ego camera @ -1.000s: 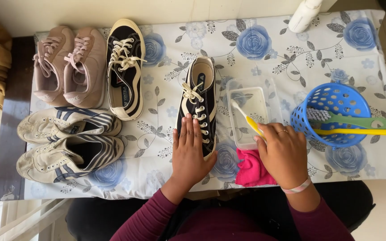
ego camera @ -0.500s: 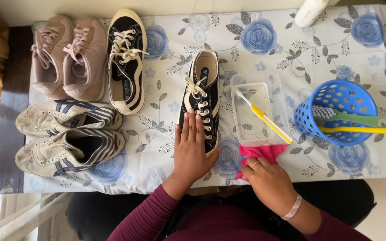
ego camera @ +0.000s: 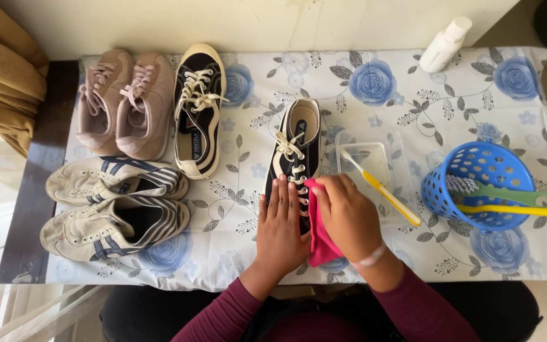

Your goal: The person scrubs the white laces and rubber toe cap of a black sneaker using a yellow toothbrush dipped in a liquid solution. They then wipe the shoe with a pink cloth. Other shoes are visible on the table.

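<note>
A black canvas sneaker point(ego camera: 299, 149) with white laces lies toe toward me on the flowered tablecloth point(ego camera: 375, 88). My left hand point(ego camera: 280, 228) rests flat on its toe end, fingers together. My right hand point(ego camera: 346, 215) grips a pink cloth point(ego camera: 320, 244) and presses it against the sneaker's right side. Just right of my hands, a yellow toothbrush point(ego camera: 384, 190) lies across a clear plastic tray point(ego camera: 365, 161).
The matching black sneaker point(ego camera: 199, 111), a pink pair point(ego camera: 125, 104) and a white striped pair point(ego camera: 115, 206) lie at the left. A blue basket point(ego camera: 476, 183) with brushes stands at the right. A white bottle point(ego camera: 444, 44) lies at the back. Curtain at far left.
My right hand let go of the yellow toothbrush, which now lies on the tray, picked up the pink cloth and brought it to the sneaker. My left hand stayed on the shoe.
</note>
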